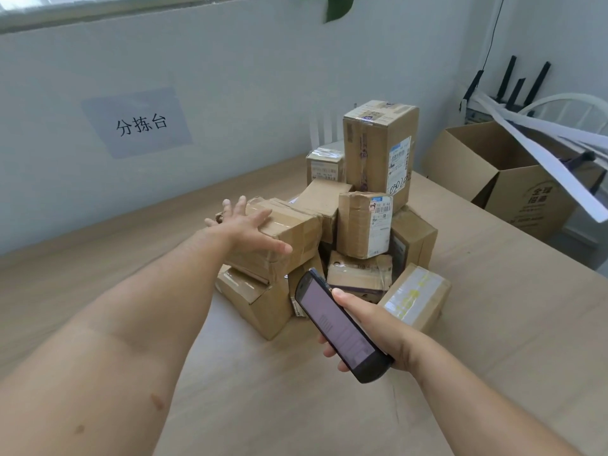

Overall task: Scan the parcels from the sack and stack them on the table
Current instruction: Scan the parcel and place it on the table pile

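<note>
right hand: the right hand [378, 330] is nearest the camera, wrapped round a dark scanner [335, 324]. Thumb on the upper right edge, fingers under the left. Screen is lit and faces up, top end aimed at the low front of the pile.
left hand: the left hand [246, 228] is reached out further, fingers spread wide and straight, flat on the near end of a taped box [296, 232]. It's pressing or steadying, not gripping.
taped box: sits on the left of the pile, tilted a bit, on top of a lower box.
pile: the pile [362, 225] is a loose heap of brown parcels mid-worktop [493, 324], some leaning on each other. Not really a neat stack.
tall box: a tall box [371, 149] stands upright at the back, label on its right face.
sack: not in view, so can't say how many parcels are left.
behind: open carton [526, 199] past the worktop's right edge, paper sign [138, 123] on the wall to the left.
step: looks like he or she is settling the taped box onto the pile with the scanner ready in the other hand. Whether it's been scanned, can't tell.
next: probably let go gently so the tilted box doesn't slide, then go for another parcel and get its barcode facing the scanner.
</note>
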Motion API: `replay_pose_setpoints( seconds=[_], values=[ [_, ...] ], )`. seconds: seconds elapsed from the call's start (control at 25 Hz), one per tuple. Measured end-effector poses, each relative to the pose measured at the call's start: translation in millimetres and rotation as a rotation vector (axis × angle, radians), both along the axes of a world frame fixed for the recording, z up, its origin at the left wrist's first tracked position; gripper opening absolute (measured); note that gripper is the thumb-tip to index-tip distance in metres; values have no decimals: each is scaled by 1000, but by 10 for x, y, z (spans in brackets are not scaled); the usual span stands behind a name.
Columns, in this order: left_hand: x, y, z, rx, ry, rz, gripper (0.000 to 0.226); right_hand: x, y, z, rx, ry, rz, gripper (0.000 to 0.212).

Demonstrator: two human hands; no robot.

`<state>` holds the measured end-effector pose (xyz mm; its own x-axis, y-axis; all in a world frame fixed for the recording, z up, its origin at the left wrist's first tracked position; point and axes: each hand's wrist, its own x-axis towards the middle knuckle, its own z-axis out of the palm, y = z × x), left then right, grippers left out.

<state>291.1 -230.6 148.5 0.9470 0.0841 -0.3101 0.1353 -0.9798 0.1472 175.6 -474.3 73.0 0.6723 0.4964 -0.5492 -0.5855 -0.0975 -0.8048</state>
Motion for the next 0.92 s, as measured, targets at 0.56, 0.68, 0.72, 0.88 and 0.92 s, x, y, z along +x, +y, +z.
replay_pose_setpoints(
  seconds=[0.56,0.68,0.72,0.88,0.92],
  values=[
    [-789,809,-49,-73,-538,141,95,-293,590,58,-27,-49,119,77],
    [-1400,1265,-77,-101,-538,228,99,-608,942,108,-28,-70,170,77],
    [-1634,1412,-113,-119,-531,264,102,-729,1073,107,-30,-75,183,77],
    [-2750,1962,-546,-191,-441,427,101,-1342,1658,-5,-45,-64,243,69],
    [-3026,2055,-717,-200,-396,460,98,-1506,1794,-35,-58,-58,266,65]
  ],
)
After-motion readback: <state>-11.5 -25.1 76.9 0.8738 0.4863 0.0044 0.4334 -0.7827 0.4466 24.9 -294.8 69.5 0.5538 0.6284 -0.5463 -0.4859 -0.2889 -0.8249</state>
